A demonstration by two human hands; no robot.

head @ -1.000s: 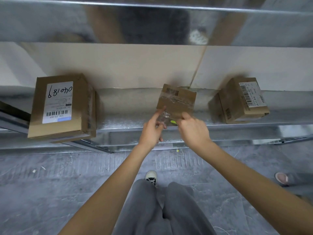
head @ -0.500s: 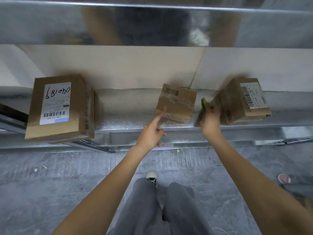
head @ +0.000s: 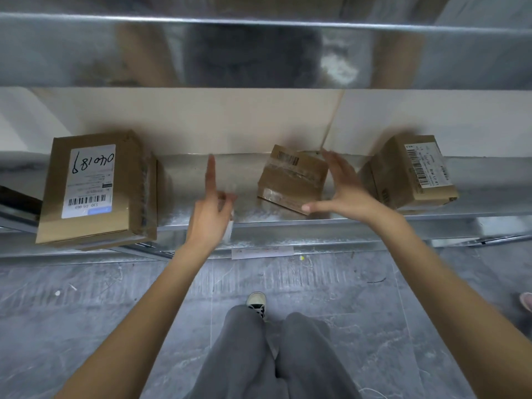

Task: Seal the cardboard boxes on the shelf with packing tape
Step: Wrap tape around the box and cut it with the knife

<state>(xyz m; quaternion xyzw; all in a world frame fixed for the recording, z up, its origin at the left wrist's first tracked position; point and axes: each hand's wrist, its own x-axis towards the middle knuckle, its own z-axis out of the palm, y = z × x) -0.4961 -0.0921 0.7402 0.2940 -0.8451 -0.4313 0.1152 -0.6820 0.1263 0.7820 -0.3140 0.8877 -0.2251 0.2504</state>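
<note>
Three cardboard boxes sit on the metal shelf (head: 198, 177): a large labelled box (head: 92, 185) at the left, a small taped box (head: 288, 180) in the middle and a labelled box (head: 411, 171) at the right. My left hand (head: 210, 211) hovers left of the small box with its index finger pointing up. Its other fingers are curled on what looks like a clear strip of tape (head: 229, 223) hanging down. My right hand (head: 342, 191) is spread at the small box's right side, thumb at the near corner and fingers by the far corner.
A shiny upper shelf (head: 259, 53) overhangs the boxes. A beige back panel (head: 201, 122) closes the shelf behind them. Bare shelf shows between the large box and the small box. Below are the grey floor, my legs and one shoe (head: 256, 303).
My right hand left the spot by the right box and came back spread beside the small box. My left hand lifted off that box and moved left, finger raised.
</note>
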